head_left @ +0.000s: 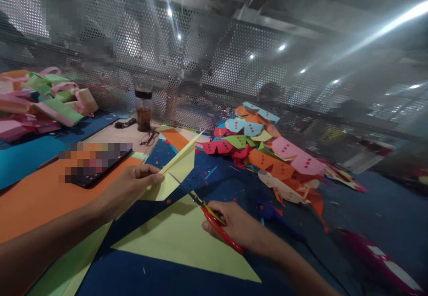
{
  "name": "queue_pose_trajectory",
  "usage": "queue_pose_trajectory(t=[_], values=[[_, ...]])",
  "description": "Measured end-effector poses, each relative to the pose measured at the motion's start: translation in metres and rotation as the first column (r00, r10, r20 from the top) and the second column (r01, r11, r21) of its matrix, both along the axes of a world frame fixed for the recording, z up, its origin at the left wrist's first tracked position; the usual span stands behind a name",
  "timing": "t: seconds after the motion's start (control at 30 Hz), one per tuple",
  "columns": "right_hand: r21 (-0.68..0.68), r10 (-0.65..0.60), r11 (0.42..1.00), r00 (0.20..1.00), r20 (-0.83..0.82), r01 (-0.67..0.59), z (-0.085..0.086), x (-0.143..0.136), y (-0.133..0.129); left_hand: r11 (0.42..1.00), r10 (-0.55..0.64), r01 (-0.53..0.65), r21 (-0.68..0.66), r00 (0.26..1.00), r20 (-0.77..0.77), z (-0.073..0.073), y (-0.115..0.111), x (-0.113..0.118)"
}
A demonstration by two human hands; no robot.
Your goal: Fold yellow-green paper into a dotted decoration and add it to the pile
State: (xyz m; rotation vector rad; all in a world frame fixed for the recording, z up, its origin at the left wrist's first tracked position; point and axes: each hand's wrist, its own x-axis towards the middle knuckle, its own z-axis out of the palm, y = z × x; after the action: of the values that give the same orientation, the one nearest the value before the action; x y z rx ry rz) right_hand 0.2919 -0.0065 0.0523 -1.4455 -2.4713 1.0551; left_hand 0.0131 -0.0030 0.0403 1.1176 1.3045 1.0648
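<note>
Between thumb and fingers, my left hand (138, 180) pinches a folded sheet of pale yellow paper (180, 164), its crease slanting up to the right. My right hand (230, 220) grips a pair of scissors (214, 222) with red and yellow handles. The scissor blades point up and left, with their tips at the lower part of the folded sheet; whether they are cutting into it I cannot tell. Below the scissors, a larger pale yellow paper piece (187, 242) lies flat on the blue table (117, 273).
Cut, punched coloured paper shapes (267, 149) are heaped at the back right. A blue glue gun (277, 218) and a magenta object (381, 260) lie at right. Orange sheets (33, 207), a phone (100, 171) and a lidded jar (143, 113) are left. A perforated metal screen (217, 59) stands behind.
</note>
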Motion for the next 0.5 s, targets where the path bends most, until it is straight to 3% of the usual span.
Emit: queue_pose_trajectory(t=[0.27, 0.5], values=[[0.006, 0.033, 0.999, 0.999, 0.012, -0.033, -0.0102, 0.0077, 0.0045, 1.0, -0.012, 0.011, 0.011, 0.998, 0.054, -0.003, 0.0001, -0.0004], [0.017, 0.061, 0.998, 0.997, 0.045, -0.062, -0.0026, 0.007, 0.0027, 1.0, 0.003, -0.001, -0.02, 0.991, 0.135, -0.0073, 0.0021, -0.0055]])
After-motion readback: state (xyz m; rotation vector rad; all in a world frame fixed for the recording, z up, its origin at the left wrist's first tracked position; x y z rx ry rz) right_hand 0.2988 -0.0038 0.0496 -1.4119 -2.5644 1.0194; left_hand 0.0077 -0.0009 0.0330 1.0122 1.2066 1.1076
